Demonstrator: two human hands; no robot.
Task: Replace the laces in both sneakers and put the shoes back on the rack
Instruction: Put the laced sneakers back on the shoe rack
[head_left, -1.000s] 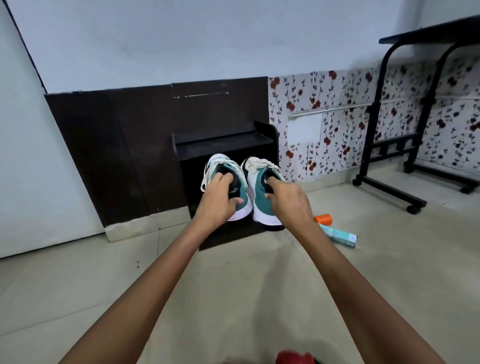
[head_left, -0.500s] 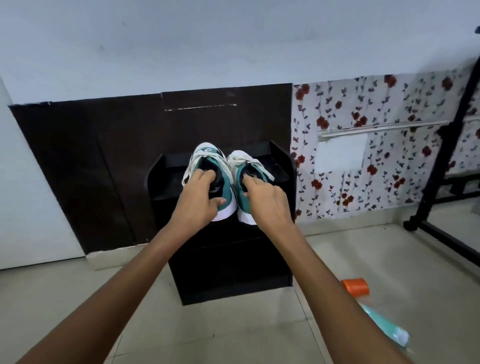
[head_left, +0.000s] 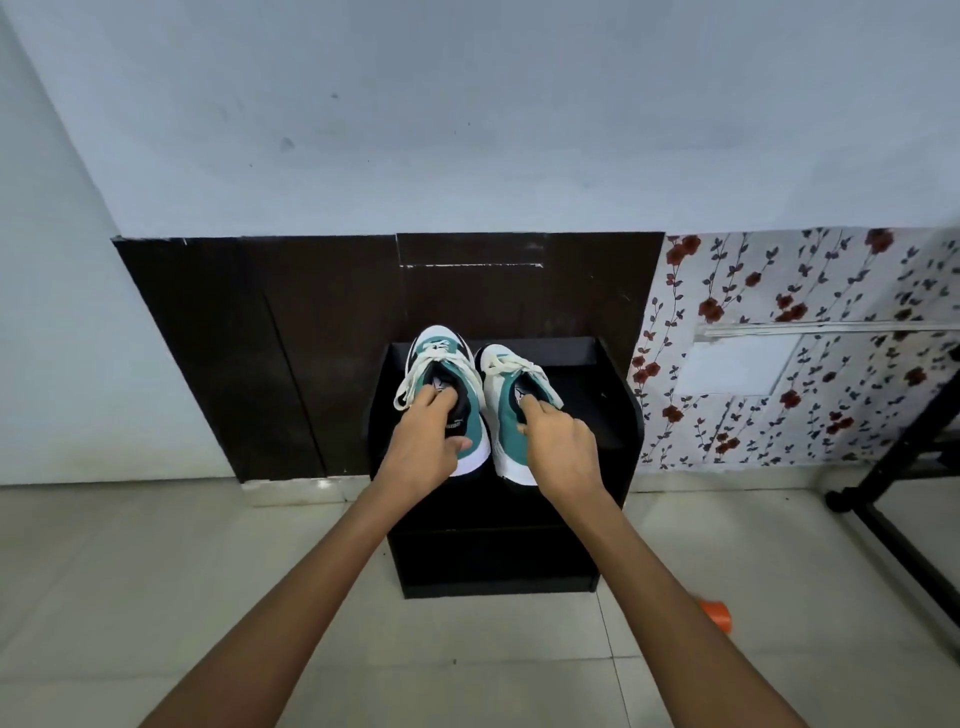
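Two teal-and-white sneakers with cream laces sit side by side over the top of the black shoe rack (head_left: 587, 410), toes toward the wall. My left hand (head_left: 423, 447) grips the left sneaker (head_left: 441, 358) at its heel collar, fingers inside the opening and thumb outside. My right hand (head_left: 561, 449) holds the right sneaker (head_left: 511, 384) the same way, fingers hooked into its opening. Both heels overhang the rack's front edge. Whether the soles rest on the rack top I cannot tell.
A dark brown panel (head_left: 291, 338) backs the rack against the wall, with floral wallpaper (head_left: 810, 332) to the right. A black metal stand frame (head_left: 904, 467) stands at far right. An orange cap (head_left: 719, 616) lies on the tiled floor.
Both hands have carried the sneakers forward and over the rack top. The camera has moved closer, and the teal bottle on the floor has left the view.
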